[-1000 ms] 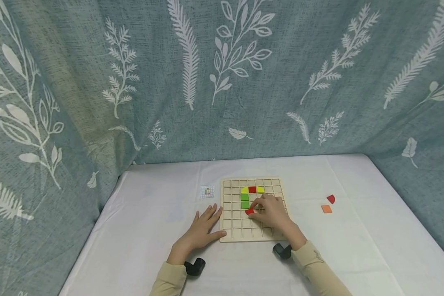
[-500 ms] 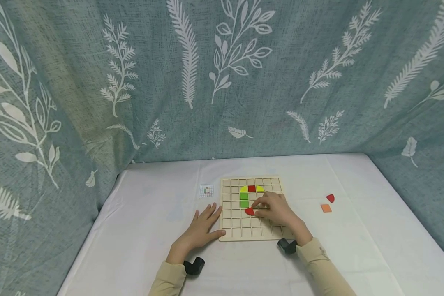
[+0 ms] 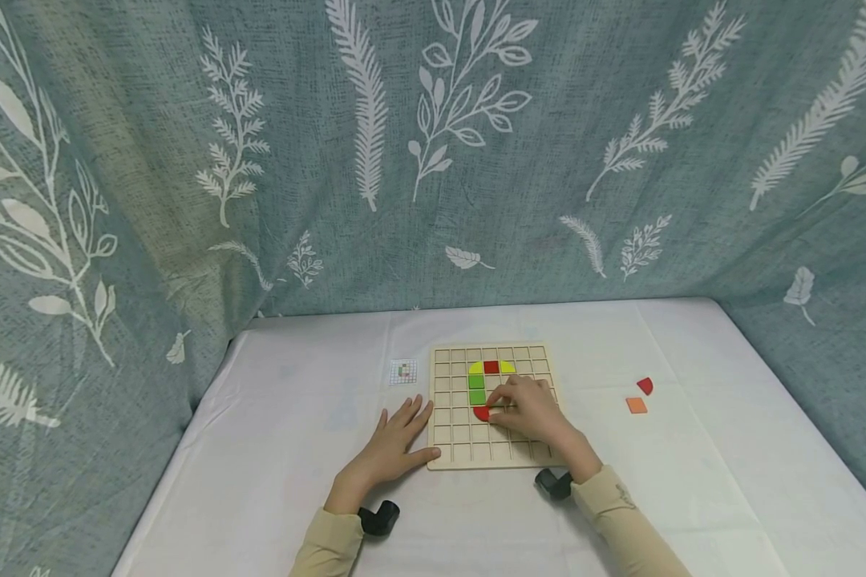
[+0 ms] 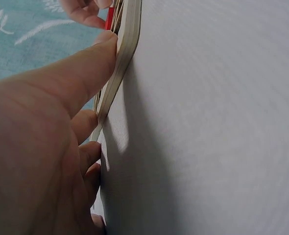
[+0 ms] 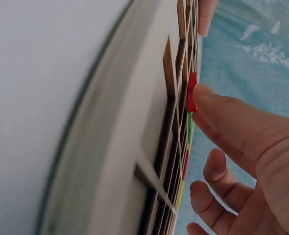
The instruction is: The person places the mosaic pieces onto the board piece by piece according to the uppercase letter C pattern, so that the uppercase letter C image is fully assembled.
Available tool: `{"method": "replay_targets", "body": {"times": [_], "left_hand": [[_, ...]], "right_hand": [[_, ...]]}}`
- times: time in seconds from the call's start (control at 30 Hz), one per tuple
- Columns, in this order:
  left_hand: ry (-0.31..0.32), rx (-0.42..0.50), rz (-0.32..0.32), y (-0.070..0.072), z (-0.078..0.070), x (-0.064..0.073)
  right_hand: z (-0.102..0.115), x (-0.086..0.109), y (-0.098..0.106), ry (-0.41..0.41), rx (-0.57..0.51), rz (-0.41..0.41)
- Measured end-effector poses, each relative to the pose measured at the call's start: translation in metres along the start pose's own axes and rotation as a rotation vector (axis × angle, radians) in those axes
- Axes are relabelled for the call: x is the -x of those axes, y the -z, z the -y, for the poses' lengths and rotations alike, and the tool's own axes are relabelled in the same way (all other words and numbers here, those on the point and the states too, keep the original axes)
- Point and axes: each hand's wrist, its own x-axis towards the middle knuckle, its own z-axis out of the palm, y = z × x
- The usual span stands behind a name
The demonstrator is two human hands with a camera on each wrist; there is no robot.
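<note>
Fingers of the right hand [image 3: 530, 410] pinch a red piece [image 3: 480, 413] beside a green square [image 3: 477, 397] on a gridded board [image 3: 469, 460]. The left hand [image 3: 388, 450], fingers spread, touches the board's left edge. An orange square [image 3: 637, 405] lies toward the desk's [image 3: 289, 417] right edge.

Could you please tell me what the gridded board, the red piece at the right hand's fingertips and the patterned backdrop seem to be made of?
Gridded board: probably smooth, unpainted wood, given its pale tan colour and brown cell walls.
Red piece: smooth painted wood or plastic; its even colour leaves that open.
Patterned backdrop: matte cloth, judging by its folds and woven-looking surface.
</note>
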Motion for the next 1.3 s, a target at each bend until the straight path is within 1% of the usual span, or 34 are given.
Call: {"method": "replay_targets", "body": {"times": [0.17, 0.43, 0.73, 1.13, 1.3], "left_hand": [[0.002, 0.006, 0.000, 0.000, 0.000, 0.000], [0.009, -0.011, 0.000, -0.001, 0.000, -0.001], [0.012, -0.008, 0.002, 0.000, -0.002, 0.000], [0.011, -0.018, 0.000, 0.000, -0.002, 0.000], [0.010, -0.006, -0.005, 0.000, -0.003, 0.001]], "right_hand": [[0.004, 0.000, -0.002, -0.017, 0.048, -0.013], [0.009, 0.000, -0.003, -0.017, 0.103, -0.037], [0.011, 0.001, -0.002, -0.009, 0.127, -0.045], [0.009, 0.001, -0.002, -0.036, 0.121, -0.039], [0.005, 0.002, -0.003, -0.048, 0.120, -0.042]]}}
